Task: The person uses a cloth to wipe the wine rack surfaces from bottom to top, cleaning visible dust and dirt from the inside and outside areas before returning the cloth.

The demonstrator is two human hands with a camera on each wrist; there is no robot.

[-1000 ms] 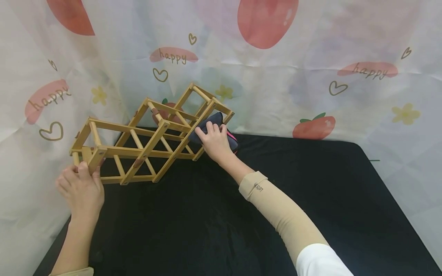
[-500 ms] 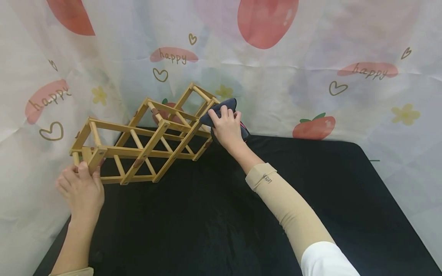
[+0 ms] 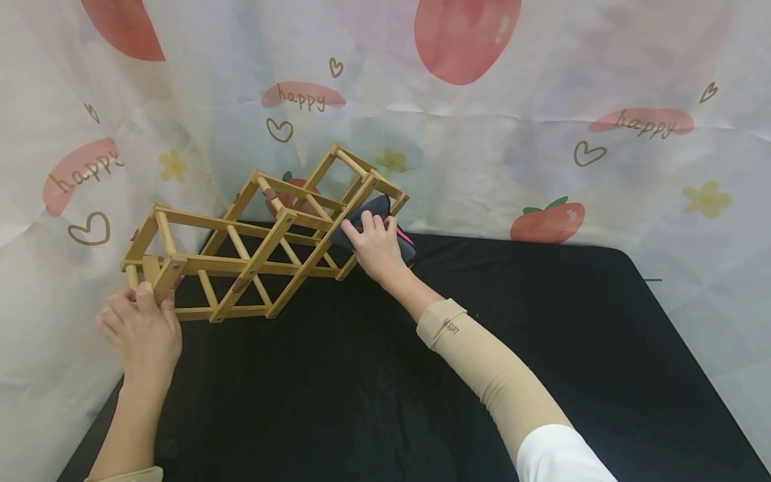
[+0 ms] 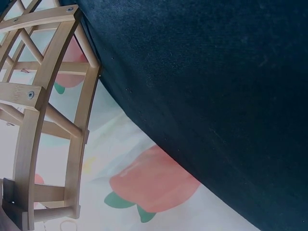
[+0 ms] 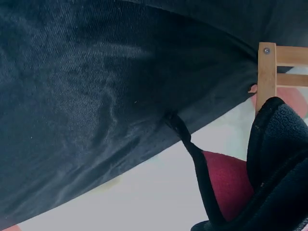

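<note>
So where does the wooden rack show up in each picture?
Head: the wooden rack sits left of centre, shown along its whole length.
Left wrist: down the left side, cut off by the edge.
Right wrist: only a part, at the upper right.
Shared landmark: the black tablecloth, lower in the head view, upper in both wrist views.

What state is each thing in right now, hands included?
Wooden lattice rack: opened out
Dark blue cloth: bunched, held at the rack's right end
Left hand: gripping the rack's left end
Right hand: gripping the cloth
Black tablecloth: spread, wrinkled
Printed backdrop: hanging, creased
</note>
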